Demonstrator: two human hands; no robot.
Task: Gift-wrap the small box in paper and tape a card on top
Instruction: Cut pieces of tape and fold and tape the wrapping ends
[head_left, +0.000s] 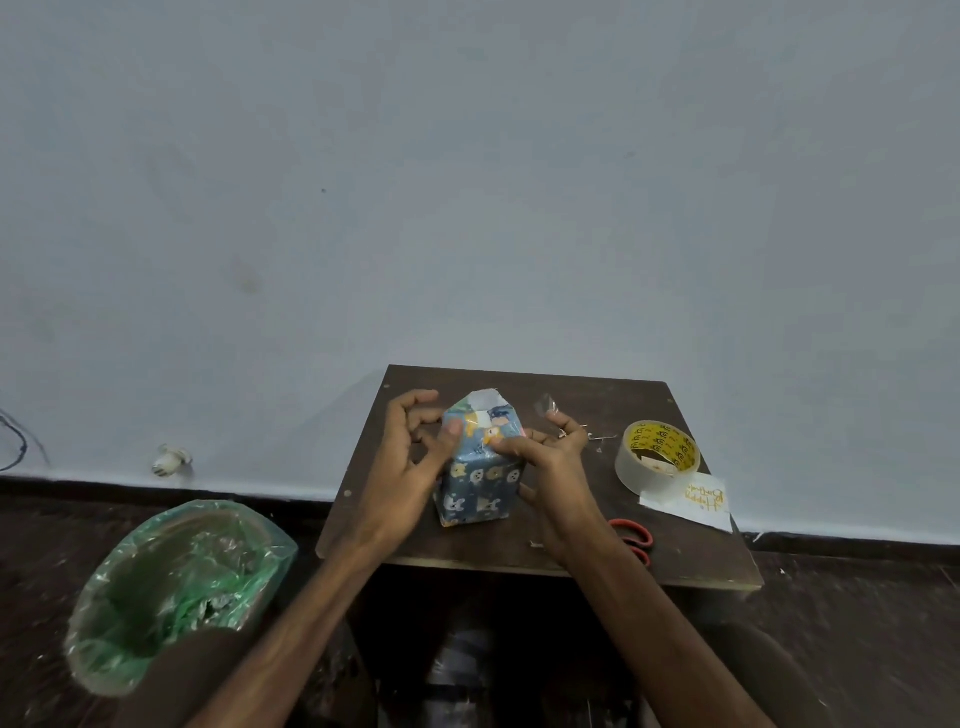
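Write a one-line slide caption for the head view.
Left hand and right hand hold down the top fold of the wrapped box; tape roll, card and scissors lie beside.

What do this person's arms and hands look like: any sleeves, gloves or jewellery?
Both forearms are bare down to the picture's bottom edge; no sleeve shows. The left hand and right hand wear no gloves, and no ring, watch or bracelet is visible on either.
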